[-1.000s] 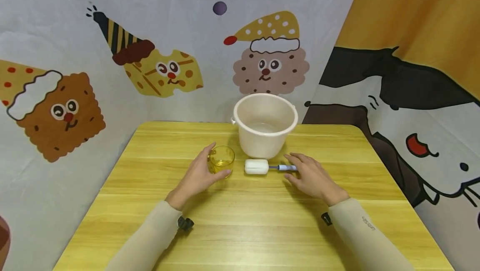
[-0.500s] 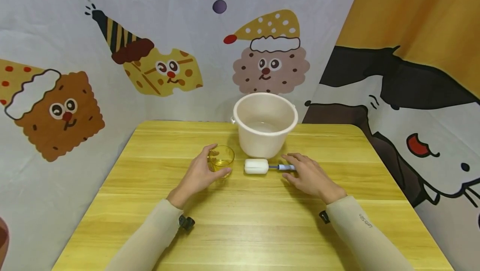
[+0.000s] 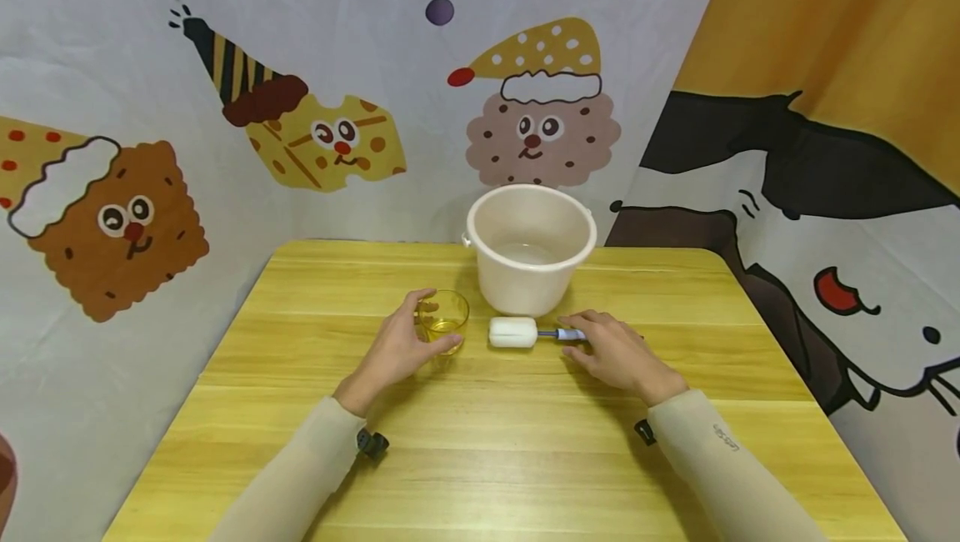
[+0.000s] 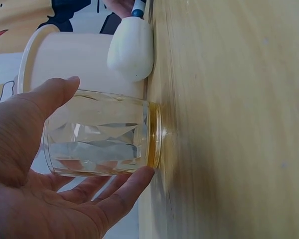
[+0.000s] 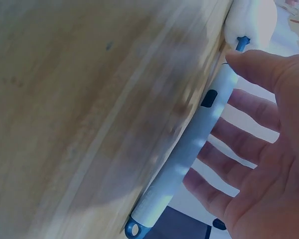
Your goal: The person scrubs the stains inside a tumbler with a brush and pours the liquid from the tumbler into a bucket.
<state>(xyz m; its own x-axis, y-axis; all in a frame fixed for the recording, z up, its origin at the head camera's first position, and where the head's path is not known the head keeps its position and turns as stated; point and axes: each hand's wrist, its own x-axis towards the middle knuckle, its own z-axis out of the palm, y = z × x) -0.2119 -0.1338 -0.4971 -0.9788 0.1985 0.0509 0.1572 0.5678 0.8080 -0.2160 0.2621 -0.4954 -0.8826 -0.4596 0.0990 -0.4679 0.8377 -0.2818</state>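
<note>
An amber-tinted glass cup [image 3: 446, 327] stands upright on the wooden table. My left hand [image 3: 397, 352] curves around it from the left; in the left wrist view the thumb lies along one side and the fingers [image 4: 127, 194] along the other. To the right lies a sponge bottle brush [image 3: 513, 333], with a white head and a pale blue handle [image 5: 189, 144]. Over that handle is my right hand [image 3: 615, 350], its fingers loosely extended on the far side and its thumb near the brush's neck. Whether the right fingers press on the handle is hard to see.
Right behind the brush stands a cream plastic bucket [image 3: 525, 283]; its visible inside shows no objects. The wooden table [image 3: 495, 459] ends at a cartoon-printed cloth [image 3: 360, 42] hanging at the back. Small dark cameras sit at both wrists.
My right hand has slid slightly left along the brush handle. The left hand, cup, brush and bucket stay where they were.
</note>
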